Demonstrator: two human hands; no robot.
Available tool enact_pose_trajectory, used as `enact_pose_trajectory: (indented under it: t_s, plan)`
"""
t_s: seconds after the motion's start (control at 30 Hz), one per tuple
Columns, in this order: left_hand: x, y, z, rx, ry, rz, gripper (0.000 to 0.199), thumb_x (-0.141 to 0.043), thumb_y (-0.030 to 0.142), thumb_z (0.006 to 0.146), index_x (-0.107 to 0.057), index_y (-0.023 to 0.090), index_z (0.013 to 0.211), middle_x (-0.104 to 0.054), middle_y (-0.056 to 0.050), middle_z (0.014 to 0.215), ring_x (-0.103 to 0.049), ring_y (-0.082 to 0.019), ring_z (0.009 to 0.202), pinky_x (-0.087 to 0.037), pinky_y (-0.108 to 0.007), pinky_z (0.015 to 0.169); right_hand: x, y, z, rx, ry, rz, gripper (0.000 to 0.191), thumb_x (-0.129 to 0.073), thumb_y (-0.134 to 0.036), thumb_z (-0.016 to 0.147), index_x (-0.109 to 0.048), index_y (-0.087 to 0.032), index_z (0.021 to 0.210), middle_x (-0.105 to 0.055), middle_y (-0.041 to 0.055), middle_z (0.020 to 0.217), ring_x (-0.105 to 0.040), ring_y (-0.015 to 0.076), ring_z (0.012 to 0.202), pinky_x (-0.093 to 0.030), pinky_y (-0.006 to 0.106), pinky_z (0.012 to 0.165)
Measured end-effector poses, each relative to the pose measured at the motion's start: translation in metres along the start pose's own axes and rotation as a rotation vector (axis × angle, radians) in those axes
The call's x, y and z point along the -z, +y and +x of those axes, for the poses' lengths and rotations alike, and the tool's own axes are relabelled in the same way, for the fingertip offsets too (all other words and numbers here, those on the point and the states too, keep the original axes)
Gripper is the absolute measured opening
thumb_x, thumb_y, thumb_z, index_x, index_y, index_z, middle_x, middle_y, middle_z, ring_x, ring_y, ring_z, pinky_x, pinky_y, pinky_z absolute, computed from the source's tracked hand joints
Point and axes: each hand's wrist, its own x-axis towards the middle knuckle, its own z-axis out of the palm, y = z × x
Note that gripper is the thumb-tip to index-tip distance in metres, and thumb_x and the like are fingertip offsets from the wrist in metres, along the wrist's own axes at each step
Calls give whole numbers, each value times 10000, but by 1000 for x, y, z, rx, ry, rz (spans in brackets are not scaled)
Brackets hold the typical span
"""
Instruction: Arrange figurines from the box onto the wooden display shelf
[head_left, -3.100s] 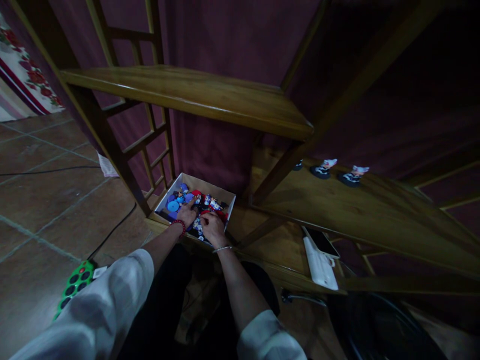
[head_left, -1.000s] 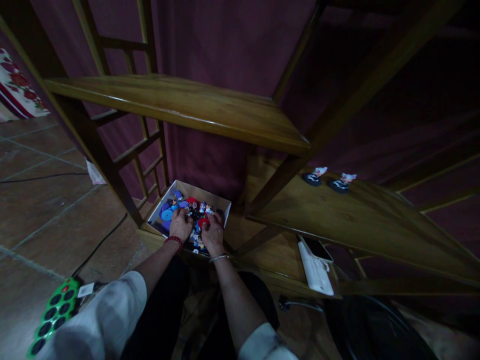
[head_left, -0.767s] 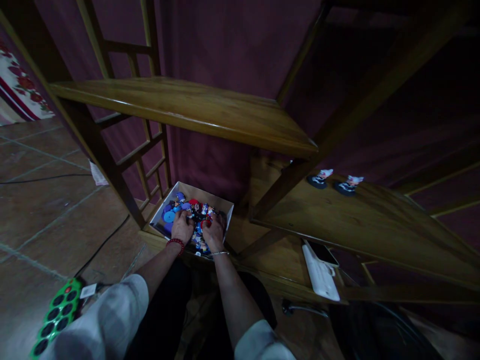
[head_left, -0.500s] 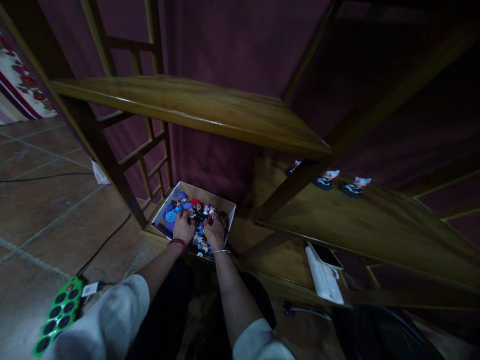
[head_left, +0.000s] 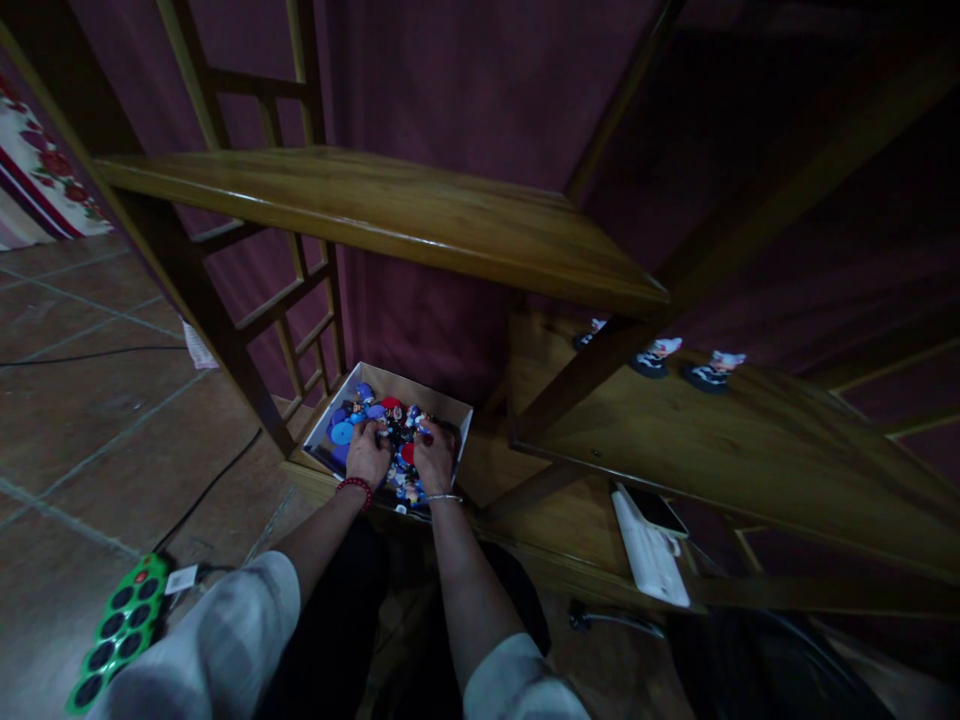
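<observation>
Both hands are down inside a shallow white cardboard box [head_left: 451, 412] full of small toy figurines [head_left: 406, 487] and round bases in blue, purple, red and black. Among the dark figures near the middle, my left hand [head_left: 368, 455] has its fingers curled; what they hold, if anything, is hidden. To its right, my right hand [head_left: 435, 458] closes thumb and fingers around a small figurine [head_left: 423, 428], only partly visible. A red round base [head_left: 407, 453] lies between the hands. A light blue disc [head_left: 341, 433] rests at the box's left side.
Several white-headed figurines [head_left: 716, 371] stand on the wooden shelf [head_left: 675, 430] to the right. An upper shelf [head_left: 375, 200] overhangs the box. A phone [head_left: 656, 508] and a white object [head_left: 651, 555] lie lower right. A green power strip [head_left: 120, 625] is on the floor.
My right hand has shifted slightly within the box, uncovering the red round base between the hands. My left hand has barely moved.
</observation>
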Motion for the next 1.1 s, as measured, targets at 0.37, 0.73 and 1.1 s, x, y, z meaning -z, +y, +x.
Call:
enact_pose_trajectory:
  t_s: [0.37,0.73,1.1]
  plan:
    - [0,-1,0,-5,-2,-24,192,-466,155,721,-552,199,887,-514,-65,1086,-530,-174,969,-395,-291,883,4,2,2,-63,-96,301,273,-423,-259,730,-645,-157,852,-666,57,920,-598,159,867,-448,269,807]
    - [2,-1,1,45,-12,-25,200,-477,152,709,-572,202,879,-532,-62,1078,-555,-176,915,-411,-285,840,18,5,-10,-39,-160,192,195,-498,-340,699,-525,-205,838,-631,4,839,-592,146,789,-451,264,740]
    - [12,3,-4,-19,-114,-8,261,-490,140,727,-576,177,970,-508,-75,1180,-498,-169,1080,-354,-273,943,14,12,-10,41,-236,213,275,-462,-250,723,-583,-193,963,-642,20,949,-594,141,855,-451,272,801]
